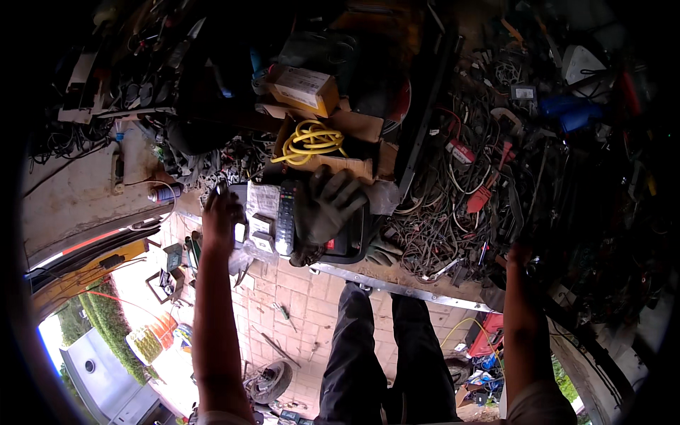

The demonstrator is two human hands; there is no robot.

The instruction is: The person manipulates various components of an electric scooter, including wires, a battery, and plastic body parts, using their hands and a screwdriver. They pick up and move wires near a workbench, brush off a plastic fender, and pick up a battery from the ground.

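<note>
My left hand (221, 216) reaches up to the left edge of a cluttered load bed, its fingers closed around a small dark object (218, 189) at their tips. Just right of it lie white paper packets (261, 212), a black remote control (285, 216) and a grey work glove (329, 202) on a dark tray. My right hand (519, 253) is pushed into a big tangle of cables (453, 205) at the right. Its fingers are buried among the wires, so its grip is hidden.
A cardboard box with a coiled yellow cable (312, 140) stands behind the glove, with a smaller yellow-brown box (304, 88) above it. A spray can (164, 193) lies at the left. A metal edge strip (397, 287) runs along the front. My legs (375, 354) stand on paving stones (283, 312).
</note>
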